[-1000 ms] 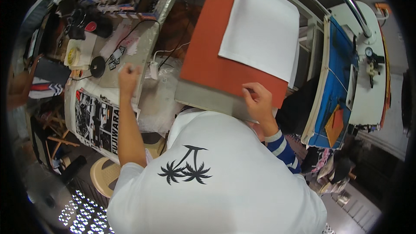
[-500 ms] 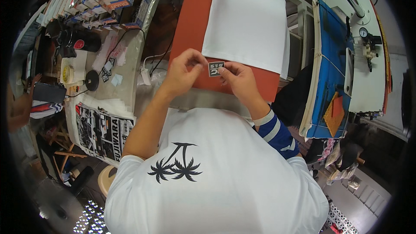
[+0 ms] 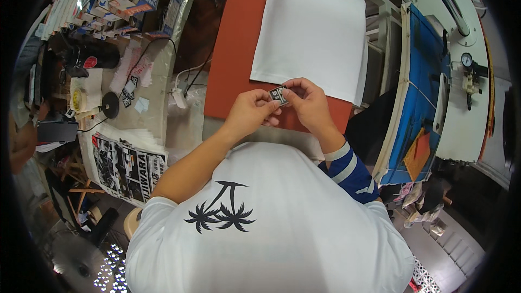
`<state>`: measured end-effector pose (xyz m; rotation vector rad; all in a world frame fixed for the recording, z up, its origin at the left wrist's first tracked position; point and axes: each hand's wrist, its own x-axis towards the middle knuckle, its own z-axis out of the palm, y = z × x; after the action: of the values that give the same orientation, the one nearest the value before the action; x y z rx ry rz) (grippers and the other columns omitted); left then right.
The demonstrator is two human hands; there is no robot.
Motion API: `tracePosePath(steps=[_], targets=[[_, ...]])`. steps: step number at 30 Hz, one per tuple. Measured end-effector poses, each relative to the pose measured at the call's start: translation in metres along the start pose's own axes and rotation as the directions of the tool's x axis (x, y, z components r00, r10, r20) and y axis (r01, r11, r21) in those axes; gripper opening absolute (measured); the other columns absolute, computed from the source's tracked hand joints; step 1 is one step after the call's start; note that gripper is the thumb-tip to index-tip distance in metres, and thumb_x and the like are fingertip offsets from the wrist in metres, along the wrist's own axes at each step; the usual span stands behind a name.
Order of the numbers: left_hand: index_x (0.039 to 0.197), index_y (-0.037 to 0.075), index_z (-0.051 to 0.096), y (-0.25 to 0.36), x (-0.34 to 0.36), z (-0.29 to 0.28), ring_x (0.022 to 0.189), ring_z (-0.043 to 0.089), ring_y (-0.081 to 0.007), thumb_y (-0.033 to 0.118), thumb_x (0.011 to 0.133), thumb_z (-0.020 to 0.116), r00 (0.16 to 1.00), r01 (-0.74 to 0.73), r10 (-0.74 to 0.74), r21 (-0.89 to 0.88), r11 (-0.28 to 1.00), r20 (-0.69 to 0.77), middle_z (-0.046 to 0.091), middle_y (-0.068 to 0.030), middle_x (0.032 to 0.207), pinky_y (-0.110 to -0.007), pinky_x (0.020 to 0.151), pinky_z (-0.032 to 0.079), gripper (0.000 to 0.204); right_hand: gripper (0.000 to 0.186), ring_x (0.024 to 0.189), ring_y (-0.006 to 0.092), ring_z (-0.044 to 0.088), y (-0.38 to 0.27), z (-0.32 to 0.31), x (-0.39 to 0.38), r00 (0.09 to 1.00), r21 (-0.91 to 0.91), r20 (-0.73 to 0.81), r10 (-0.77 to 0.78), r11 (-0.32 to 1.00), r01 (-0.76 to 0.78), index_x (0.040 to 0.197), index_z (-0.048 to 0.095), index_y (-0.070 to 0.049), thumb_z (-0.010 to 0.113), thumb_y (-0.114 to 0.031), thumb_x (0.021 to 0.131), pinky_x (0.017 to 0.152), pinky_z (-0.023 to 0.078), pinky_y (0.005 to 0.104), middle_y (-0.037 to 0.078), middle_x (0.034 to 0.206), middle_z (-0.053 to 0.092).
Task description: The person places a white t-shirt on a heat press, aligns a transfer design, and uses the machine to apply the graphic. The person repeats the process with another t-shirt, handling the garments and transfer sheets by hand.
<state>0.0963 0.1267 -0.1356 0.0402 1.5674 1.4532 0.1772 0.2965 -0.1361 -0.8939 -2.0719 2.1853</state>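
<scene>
A small square black-and-white label (image 3: 278, 95) is pinched between both my hands, over the near part of an orange pad (image 3: 230, 59). My left hand (image 3: 251, 109) grips the label from the left and below, thumb against it and fingers curled. My right hand (image 3: 307, 103) holds its upper right side with thumb and fingers. Just beyond them, folded white fabric (image 3: 309, 32) lies flat on the pad, its near edge behind my fingers.
The left bench (image 3: 146, 119) carries boxes (image 3: 130, 0), a black tumbler (image 3: 100, 54), cut labels, a phone (image 3: 57, 131) and printed sheets. At right stand a blue board (image 3: 412, 76) and a white machine with a gauge (image 3: 467, 59). Another person's arm (image 3: 21, 146) shows far left.
My hands have come together over the pad from apart. The label appeared in my right hand half a second ago; now my left hand has closed on it too.
</scene>
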Motion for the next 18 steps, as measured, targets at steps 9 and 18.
tracePosePath(steps=[9,18], targets=[[0.117,0.015,0.074,0.038,0.104,-0.079,0.140,0.049,-0.0274,0.016,0.082,0.079,0.456,-0.661,0.752,0.747,-0.073,0.477,0.065,-0.0021,0.139,-0.056,0.122,0.029,0.035,0.021,0.079,0.0098,0.065,-0.021,-0.044,0.062,0.997,-0.588,-0.035,-0.066,0.808,0.033,0.110,0.076,0.001,0.073,-0.013,0.095,0.071,0.051,0.0252,0.004,0.085,0.073],[0.129,0.019,0.070,0.034,0.098,-0.088,0.152,0.032,-0.0311,0.037,0.073,0.087,0.654,-0.563,0.638,0.825,0.050,0.408,0.053,-0.0009,0.153,-0.069,0.124,0.005,0.062,0.021,0.075,0.0178,0.070,-0.027,-0.025,0.087,0.989,-0.506,-0.042,-0.139,0.857,0.099,0.099,0.076,0.001,0.079,-0.017,0.088,0.072,0.055,0.0317,0.012,0.083,0.075]])
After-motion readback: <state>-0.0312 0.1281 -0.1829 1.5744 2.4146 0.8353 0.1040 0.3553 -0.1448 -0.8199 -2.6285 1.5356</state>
